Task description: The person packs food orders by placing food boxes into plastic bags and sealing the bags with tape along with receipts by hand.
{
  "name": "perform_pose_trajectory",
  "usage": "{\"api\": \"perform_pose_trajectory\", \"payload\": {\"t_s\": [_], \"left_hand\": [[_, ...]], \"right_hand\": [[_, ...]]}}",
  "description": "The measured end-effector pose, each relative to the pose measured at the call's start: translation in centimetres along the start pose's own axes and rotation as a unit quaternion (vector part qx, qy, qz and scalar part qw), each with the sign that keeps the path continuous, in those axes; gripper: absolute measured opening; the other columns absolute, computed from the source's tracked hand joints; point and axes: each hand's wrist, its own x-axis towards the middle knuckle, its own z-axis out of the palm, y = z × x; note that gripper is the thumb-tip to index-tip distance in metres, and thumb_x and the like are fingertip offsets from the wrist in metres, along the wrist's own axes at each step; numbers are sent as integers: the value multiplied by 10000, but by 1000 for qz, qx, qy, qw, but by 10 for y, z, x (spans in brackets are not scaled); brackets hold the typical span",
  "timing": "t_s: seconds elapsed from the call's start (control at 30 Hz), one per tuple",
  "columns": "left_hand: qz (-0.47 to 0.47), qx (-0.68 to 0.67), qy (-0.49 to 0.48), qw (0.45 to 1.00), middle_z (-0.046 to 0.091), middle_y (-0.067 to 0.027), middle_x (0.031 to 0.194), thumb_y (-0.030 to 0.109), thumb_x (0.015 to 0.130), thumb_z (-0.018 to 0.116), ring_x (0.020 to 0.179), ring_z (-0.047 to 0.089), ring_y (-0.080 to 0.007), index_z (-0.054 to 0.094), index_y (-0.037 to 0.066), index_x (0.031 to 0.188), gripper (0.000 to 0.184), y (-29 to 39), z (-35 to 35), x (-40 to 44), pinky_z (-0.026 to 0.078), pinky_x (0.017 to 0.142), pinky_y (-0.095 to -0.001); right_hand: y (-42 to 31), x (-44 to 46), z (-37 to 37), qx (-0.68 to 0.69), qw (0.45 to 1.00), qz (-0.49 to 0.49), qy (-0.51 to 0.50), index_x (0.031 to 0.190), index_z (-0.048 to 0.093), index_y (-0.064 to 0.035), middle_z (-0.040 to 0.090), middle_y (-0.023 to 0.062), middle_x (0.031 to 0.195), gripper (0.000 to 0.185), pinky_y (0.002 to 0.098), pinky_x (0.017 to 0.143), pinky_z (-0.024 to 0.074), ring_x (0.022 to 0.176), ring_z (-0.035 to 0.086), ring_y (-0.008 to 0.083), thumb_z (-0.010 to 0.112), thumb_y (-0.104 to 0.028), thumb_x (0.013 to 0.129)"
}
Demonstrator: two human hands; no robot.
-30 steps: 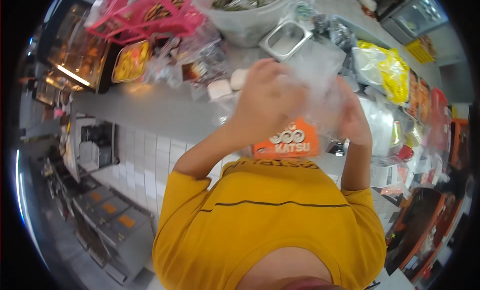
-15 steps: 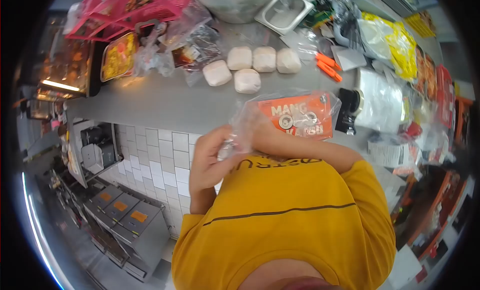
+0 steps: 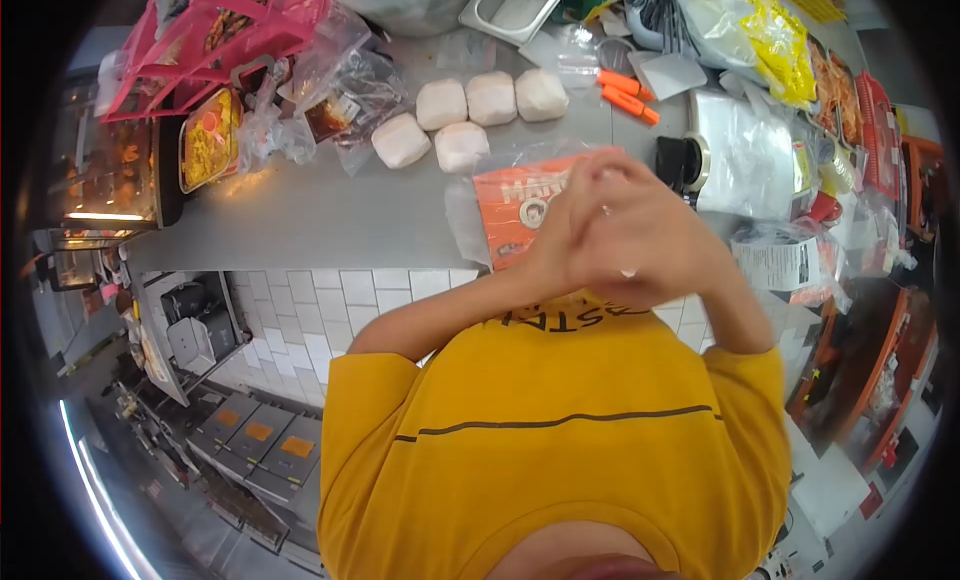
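Note:
My left hand (image 3: pixel 557 262) and my right hand (image 3: pixel 650 235) are pressed together over the right end of a flat orange packet (image 3: pixel 505 212). The packet has white lettering and lies on the counter inside a clear plastic bag (image 3: pixel 462 220), whose loose left end is visible. My right hand covers most of my left hand. Both hands look closed, with the right fingers curled at the top. What they hold is hidden, and the packet's right part is behind them. Beyond the packet sit several pale rounded blocks (image 3: pixel 490 98).
Orange markers (image 3: pixel 628 98), a tape roll (image 3: pixel 695 163) and a stack of clear bags (image 3: pixel 740 160) lie to the right. A metal pan (image 3: pixel 517 10) stands at the back. A pink basket (image 3: pixel 150 75) and a yellow food tray (image 3: pixel 211 140) are at the left. White tiles (image 3: pixel 300 310) show below the counter's edge.
Both hands have moved right, from the bag's left end to the packet's right end. The bag's left end is let go. The view has shifted slightly.

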Motion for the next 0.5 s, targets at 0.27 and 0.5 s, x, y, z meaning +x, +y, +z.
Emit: {"api": "perform_pose_trajectory", "payload": {"t_s": [0.27,0.5], "left_hand": [[-25,551,-47,833,566,-154,808,41,629,610,886,581,-241,560,14,891,268,14,6,15,460,679,-336],[280,497,7,821,554,-85,975,255,569,736,974,501,-325,637,59,877,378,68,-37,-36,362,893,-459]], "right_hand": [[32,21,133,24,963,230,137,1144,561,-97,370,138,1378,724,466,1022,253,1310,280,302,768,-471,559],[32,-3,140,87,949,114,282,786,605,-140,537,43,892,137,391,757,379,884,514,265,652,-245,712]]}}
